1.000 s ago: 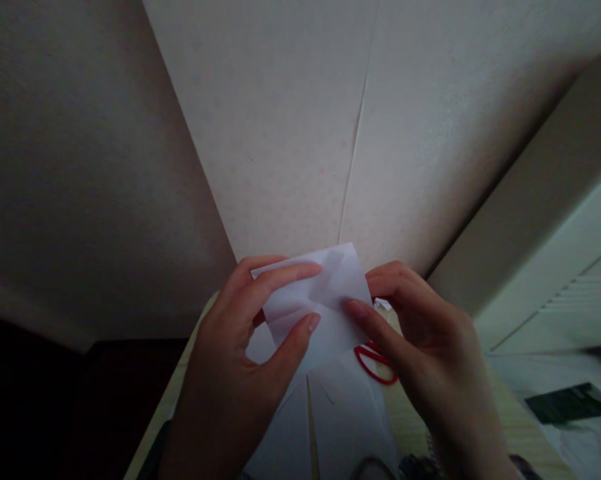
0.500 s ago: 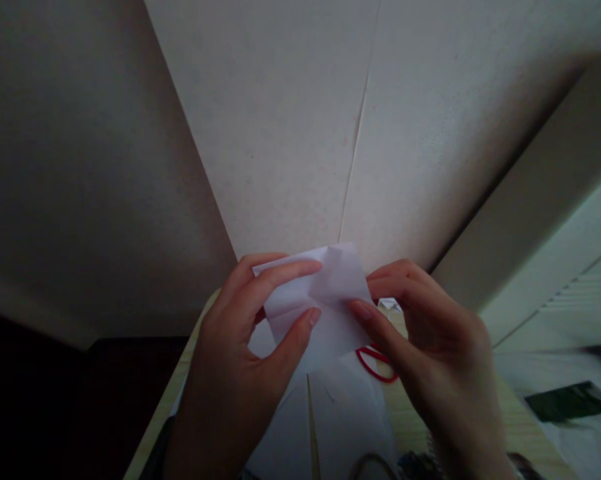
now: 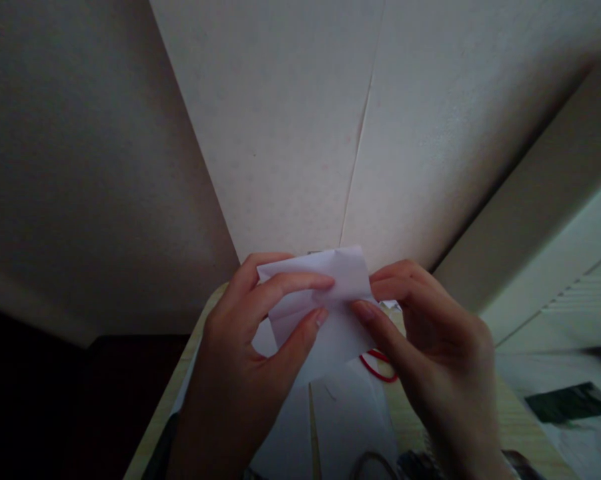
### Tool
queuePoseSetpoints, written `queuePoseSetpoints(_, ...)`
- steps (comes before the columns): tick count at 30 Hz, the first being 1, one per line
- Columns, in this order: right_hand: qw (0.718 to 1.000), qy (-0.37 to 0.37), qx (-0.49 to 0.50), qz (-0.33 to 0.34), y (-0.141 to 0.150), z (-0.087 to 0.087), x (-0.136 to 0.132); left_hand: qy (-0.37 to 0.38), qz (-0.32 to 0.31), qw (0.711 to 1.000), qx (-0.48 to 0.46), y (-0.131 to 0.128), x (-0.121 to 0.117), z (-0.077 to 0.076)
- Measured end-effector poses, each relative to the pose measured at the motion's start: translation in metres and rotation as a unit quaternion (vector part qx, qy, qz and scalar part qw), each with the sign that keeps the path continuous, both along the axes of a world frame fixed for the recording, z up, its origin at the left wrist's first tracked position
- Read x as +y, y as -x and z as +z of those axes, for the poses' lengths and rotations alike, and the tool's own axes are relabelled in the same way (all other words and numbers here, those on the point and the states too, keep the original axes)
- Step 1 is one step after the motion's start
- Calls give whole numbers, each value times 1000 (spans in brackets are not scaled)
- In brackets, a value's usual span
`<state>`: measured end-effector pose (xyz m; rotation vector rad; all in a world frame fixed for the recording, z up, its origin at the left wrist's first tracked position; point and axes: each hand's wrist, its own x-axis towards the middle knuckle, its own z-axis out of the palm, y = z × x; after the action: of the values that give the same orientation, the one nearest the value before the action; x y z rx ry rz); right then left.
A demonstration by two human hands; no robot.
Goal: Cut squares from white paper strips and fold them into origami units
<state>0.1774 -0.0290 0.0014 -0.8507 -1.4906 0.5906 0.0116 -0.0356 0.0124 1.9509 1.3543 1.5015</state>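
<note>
A small white sheet of paper [image 3: 340, 327] with crease lines is held up between my two hands, tilted above the table. My left hand [image 3: 250, 353] grips its left side, the thumb and index finger lying on the near face and other fingers behind. At the right edge, my right hand [image 3: 430, 340] pinches the paper between thumb and fingers. Below, larger white paper [image 3: 350, 427] lies on the table, with a narrow gap running through it. A red loop that looks like a scissors handle [image 3: 380, 370] shows partly behind the held sheet.
The pale wooden table [image 3: 525, 427] narrows toward a light wall [image 3: 290, 133] close in front. A white panel [image 3: 555, 267] stands at the right, with a dark green flat item [image 3: 570, 402] on white cloth below it. Dark floor lies at the left.
My left index finger has slid slightly right and down across the paper. The sheet has shifted a little to the right; my right hand keeps its pinch.
</note>
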Motion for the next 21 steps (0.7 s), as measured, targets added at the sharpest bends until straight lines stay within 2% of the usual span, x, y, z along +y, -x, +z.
queuePoseSetpoints(5,1000,9,-13,0,-1,1,2,-3,-5,1000,-11,1,1,-1)
queuePoseSetpoints(10,999,21,-32,-39,-5,1,4,9,-3,1000,-6,3,0,3)
queuePoseSetpoints(12,997,31,-43,-48,-7,2,3,15,-1,999,-31,3,-1,4)
queuePoseSetpoints(16,997,56,-38,-33,-9,1,1,27,-7,997,-79,2,-1,3)
queuePoseSetpoints(21,999,41,-14,-5,-18,-2,3,49,-19,991,-123,2,2,3)
